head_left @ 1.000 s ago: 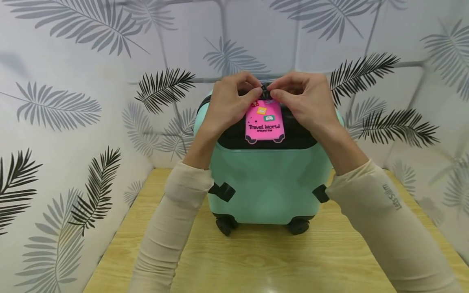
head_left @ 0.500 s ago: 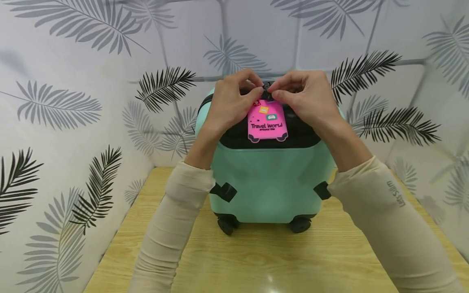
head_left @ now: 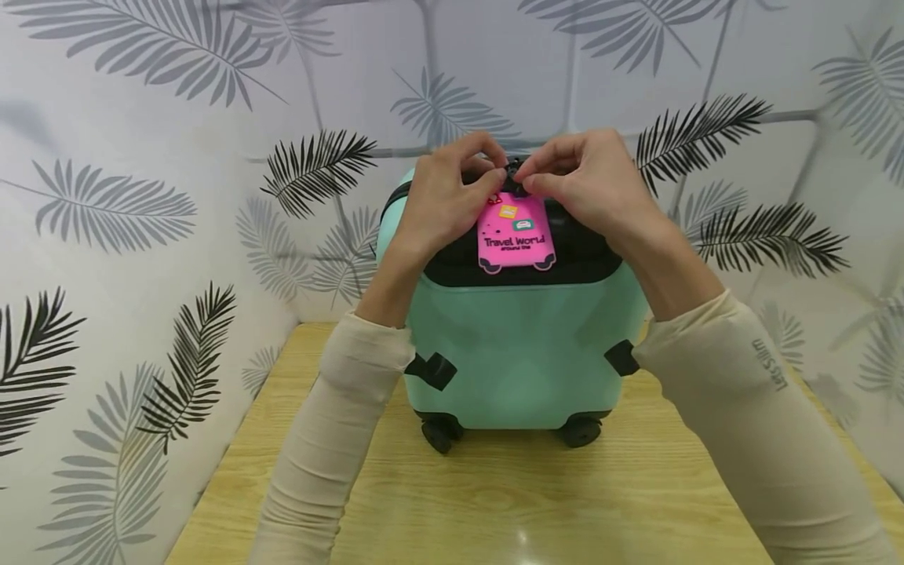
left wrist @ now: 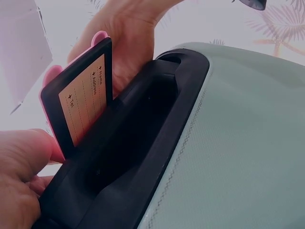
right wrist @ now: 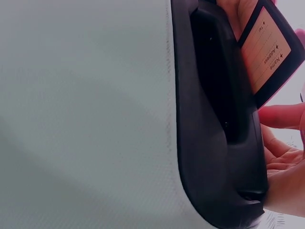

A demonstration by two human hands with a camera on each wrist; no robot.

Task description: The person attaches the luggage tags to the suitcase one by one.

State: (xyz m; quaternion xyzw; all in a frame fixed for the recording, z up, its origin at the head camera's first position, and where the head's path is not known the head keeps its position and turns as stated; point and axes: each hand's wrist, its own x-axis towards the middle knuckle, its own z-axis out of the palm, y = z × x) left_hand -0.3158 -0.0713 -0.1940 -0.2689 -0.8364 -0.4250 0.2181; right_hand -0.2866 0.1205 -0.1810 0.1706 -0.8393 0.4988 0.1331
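Observation:
A pink luggage tag (head_left: 515,235) lettered "Travel World" hangs against the black top panel of a mint-green suitcase (head_left: 523,353). At the tag's upper end, the thumb and fingers of my left hand (head_left: 450,192) pinch a black strap (head_left: 515,174) from the left. My right hand (head_left: 593,180) pinches that strap from the right, its fingertips close to the left ones. The fingers partly cover the strap, so its fastening cannot be made out. In the left wrist view the tag's back carries an orange name card (left wrist: 85,98), beside the suitcase's black handle recess (left wrist: 136,129).
The suitcase stands upright on black wheels (head_left: 581,431) on a wood-grain table (head_left: 494,502). Black corner pieces (head_left: 434,370) sit low on its sides. Behind and to the left rise white walls (head_left: 212,157) with a feather print.
The tag and suitcase have shifted slightly right. My right wrist has turned and moved a little outward. Both hands keep their pinch at the strap.

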